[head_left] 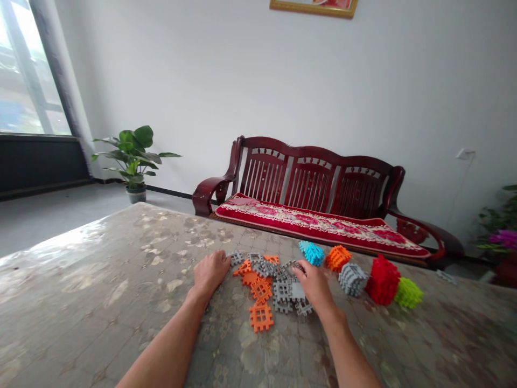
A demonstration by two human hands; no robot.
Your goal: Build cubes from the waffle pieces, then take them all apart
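A heap of flat orange and grey waffle-shaped building pieces [266, 285] lies on the table [100, 280] between my hands. My left hand [210, 272] rests at the heap's left edge with fingers curled, knuckles up; whether it holds anything is hidden. My right hand [315, 288] lies over the grey pieces [285, 293] at the heap's right side, fingers bent down onto them. A single orange piece [260, 317] sits nearest to me. Built cubes stand to the right: blue [312, 253], orange [338, 258], grey [352, 279], red [382, 280] and green [407, 293].
A dark red wooden bench [311, 183] with a flowered red cushion stands behind the table against the white wall. A potted green plant [133, 156] is by the window at left. More plants are at far right. One loose grey piece [446, 276] lies at the table's right.
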